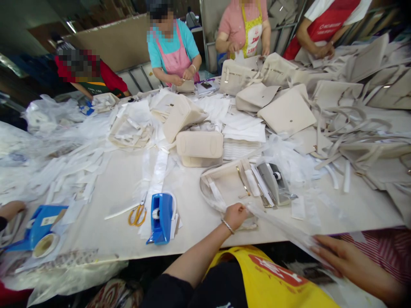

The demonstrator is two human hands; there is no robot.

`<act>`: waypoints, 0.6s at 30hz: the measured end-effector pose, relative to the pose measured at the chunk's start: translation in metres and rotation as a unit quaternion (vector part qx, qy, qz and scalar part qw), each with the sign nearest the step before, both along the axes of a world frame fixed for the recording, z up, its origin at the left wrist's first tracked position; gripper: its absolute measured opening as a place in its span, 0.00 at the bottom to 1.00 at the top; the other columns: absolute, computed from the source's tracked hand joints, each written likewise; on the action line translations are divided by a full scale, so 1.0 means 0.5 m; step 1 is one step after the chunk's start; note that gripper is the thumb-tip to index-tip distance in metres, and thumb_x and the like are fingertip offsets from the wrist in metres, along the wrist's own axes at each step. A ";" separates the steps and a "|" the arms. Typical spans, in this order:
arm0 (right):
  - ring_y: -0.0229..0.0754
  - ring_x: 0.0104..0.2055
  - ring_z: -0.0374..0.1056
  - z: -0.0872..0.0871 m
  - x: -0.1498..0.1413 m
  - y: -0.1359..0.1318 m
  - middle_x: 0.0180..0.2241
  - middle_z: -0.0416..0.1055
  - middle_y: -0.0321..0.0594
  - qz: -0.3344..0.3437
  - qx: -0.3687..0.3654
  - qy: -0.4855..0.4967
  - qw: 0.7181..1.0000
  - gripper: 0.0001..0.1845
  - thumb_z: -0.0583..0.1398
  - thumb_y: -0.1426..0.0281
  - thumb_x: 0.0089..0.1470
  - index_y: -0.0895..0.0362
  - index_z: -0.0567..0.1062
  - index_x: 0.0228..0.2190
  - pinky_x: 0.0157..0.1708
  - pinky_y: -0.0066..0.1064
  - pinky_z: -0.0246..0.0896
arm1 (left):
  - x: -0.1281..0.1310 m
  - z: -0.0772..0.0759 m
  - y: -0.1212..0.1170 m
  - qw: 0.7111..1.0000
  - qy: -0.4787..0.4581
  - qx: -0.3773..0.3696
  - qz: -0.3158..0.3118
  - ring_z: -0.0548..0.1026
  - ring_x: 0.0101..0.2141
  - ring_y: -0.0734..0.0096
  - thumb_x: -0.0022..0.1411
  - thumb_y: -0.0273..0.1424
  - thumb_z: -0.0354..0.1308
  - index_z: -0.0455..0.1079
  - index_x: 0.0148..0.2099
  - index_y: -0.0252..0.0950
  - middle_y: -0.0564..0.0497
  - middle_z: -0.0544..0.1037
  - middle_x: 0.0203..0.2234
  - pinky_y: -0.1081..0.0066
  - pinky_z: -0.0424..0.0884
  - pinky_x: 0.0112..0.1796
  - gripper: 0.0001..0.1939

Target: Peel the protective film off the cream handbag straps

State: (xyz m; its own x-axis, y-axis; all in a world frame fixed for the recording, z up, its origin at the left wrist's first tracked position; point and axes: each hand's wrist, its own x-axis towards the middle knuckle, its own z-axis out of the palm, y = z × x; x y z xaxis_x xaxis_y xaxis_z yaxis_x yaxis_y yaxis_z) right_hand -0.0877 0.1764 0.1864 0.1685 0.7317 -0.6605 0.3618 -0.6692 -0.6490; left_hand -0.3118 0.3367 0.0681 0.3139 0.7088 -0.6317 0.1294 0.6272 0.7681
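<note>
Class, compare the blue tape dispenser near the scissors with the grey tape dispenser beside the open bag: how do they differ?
The blue dispenser is bright blue; the grey dispenser is dull grey. The blue one stands on bare table by the scissors; the grey one sits among plastic wrap beside the open bag. The left hand is nearer the grey one. Both hold a tape roll.

My right hand point(340, 256) is blurry, and I can't tell how tightly it grips the clear plastic sheet point(282, 229). My left hand point(236, 215) hides the sheet's far end. Beside it, the cream bag point(224, 184) is partly covered by plastic.
</note>
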 end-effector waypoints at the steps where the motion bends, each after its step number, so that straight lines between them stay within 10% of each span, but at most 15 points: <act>1: 0.38 0.17 0.55 0.001 -0.003 0.011 0.16 0.61 0.37 -0.020 -0.003 -0.005 1.000 0.22 0.57 0.47 0.37 0.53 0.68 0.25 0.15 0.28 0.49 | -0.037 0.008 0.019 0.998 0.016 0.054 0.034 0.68 0.35 0.68 0.43 0.29 0.61 0.69 0.31 0.38 0.49 0.72 0.30 0.67 0.64 0.41 0.09; 4: 0.32 0.14 0.48 -0.004 -0.016 0.041 0.15 0.58 0.35 -0.081 -0.008 0.023 0.996 0.26 0.57 0.45 0.36 0.54 0.66 0.26 0.13 0.25 0.39 | -0.147 0.017 0.095 0.974 0.087 0.141 0.156 0.64 0.44 0.69 0.47 0.29 0.58 0.64 0.42 0.42 0.51 0.67 0.40 0.68 0.56 0.49 0.17; 7: 0.29 0.13 0.46 -0.005 -0.035 0.069 0.17 0.58 0.34 -0.145 0.021 0.105 0.984 0.25 0.58 0.47 0.37 0.55 0.64 0.28 0.13 0.23 0.34 | -0.211 -0.005 0.173 0.954 0.137 0.107 0.244 0.67 0.38 0.67 0.44 0.26 0.59 0.62 0.36 0.36 0.49 0.69 0.31 0.65 0.61 0.43 0.14; 13: 0.27 0.13 0.46 0.015 -0.067 0.109 0.19 0.60 0.34 -0.181 0.055 0.173 0.966 0.23 0.62 0.52 0.37 0.57 0.64 0.27 0.12 0.21 0.37 | -0.181 -0.078 0.230 0.966 0.039 -0.008 0.257 0.66 0.18 0.74 0.45 0.28 0.59 0.59 0.22 0.34 0.56 0.65 0.13 0.70 0.64 0.24 0.09; 18: 0.27 0.15 0.48 0.015 -0.072 0.102 0.20 0.61 0.34 -0.203 0.060 0.221 0.952 0.19 0.61 0.56 0.42 0.58 0.65 0.28 0.12 0.20 0.40 | -0.175 -0.070 0.203 0.940 -0.014 0.037 0.340 0.60 0.14 0.80 0.48 0.30 0.52 0.59 0.25 0.35 0.59 0.61 0.13 0.75 0.59 0.21 0.05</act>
